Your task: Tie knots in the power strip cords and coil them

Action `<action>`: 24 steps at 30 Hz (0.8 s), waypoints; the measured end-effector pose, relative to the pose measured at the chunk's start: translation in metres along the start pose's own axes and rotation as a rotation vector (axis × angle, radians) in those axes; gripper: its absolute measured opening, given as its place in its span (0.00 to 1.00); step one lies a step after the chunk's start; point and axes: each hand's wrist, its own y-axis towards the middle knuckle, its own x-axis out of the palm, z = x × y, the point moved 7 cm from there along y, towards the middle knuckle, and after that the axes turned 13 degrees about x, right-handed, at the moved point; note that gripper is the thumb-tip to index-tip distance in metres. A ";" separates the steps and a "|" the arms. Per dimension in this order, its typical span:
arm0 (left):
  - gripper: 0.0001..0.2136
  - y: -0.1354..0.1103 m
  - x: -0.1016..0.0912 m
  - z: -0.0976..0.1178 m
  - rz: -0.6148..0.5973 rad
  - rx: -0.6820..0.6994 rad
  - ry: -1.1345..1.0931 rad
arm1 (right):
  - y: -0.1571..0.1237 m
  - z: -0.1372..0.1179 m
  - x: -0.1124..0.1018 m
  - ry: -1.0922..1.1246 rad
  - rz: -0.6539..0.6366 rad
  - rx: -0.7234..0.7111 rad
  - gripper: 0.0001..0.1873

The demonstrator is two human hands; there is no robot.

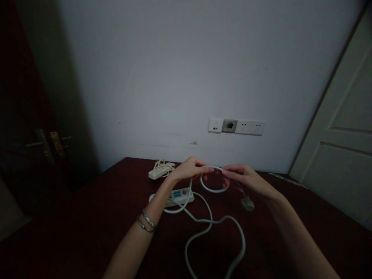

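Observation:
My left hand [193,169] and my right hand [242,176] both pinch a white power cord [214,190], which is bent into a small loop between them. Below my right hand hangs the cord's plug [247,203]. Under my left forearm lies a white power strip [183,197] with blue labelling, partly covered by the arm and by the cord. The rest of the cord curves loosely over the tabletop toward the near edge of the view.
Farther back on the dark red table [128,186] sits a second power strip [161,171], its cord bundled on it. Wall sockets [247,127] line the wall behind. A door with a handle [56,143] is at left, a white panelled door [343,128] at right.

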 end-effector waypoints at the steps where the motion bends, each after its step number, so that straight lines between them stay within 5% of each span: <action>1: 0.20 0.000 0.000 -0.002 -0.004 -0.013 -0.014 | 0.001 0.001 -0.001 0.031 0.001 -0.009 0.18; 13: 0.19 0.002 -0.002 -0.008 0.095 -0.042 -0.106 | 0.006 0.001 0.002 0.213 -0.002 -0.056 0.17; 24: 0.19 0.004 -0.008 -0.007 0.247 -0.012 -0.197 | 0.005 0.003 0.003 0.112 -0.005 0.049 0.20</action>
